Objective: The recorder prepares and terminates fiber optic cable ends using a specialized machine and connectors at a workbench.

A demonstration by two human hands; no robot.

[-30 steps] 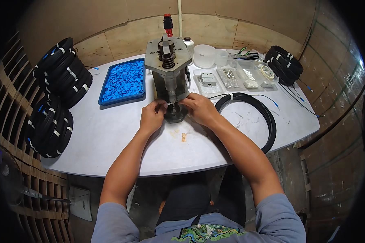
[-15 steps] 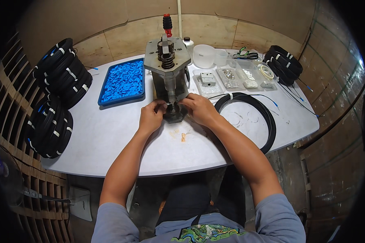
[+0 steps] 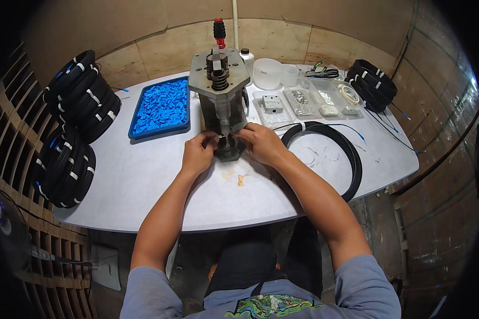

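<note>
A metal bench press (image 3: 220,101) stands upright in front of me, with a spring and shaft on its top plate. At its lower opening, both my hands work from opposite sides. My left hand (image 3: 199,151) is pinched at the left of the opening; whatever its fingertips hold is too small to make out. My right hand (image 3: 261,142) is closed at the right side. A loose strand from the coil of black cable (image 3: 355,165) runs up to this hand and seems held in it, though the fingers hide its end. The coil lies right of my right forearm.
Left of the press sits a dark blue tray (image 3: 132,135) of small blue parts. Stacked cable coils (image 3: 85,101) stand at the far left, more coils (image 3: 371,87) at the right. Clear plastic boxes (image 3: 302,102) with small parts and a white tub (image 3: 267,73) are at the back right.
</note>
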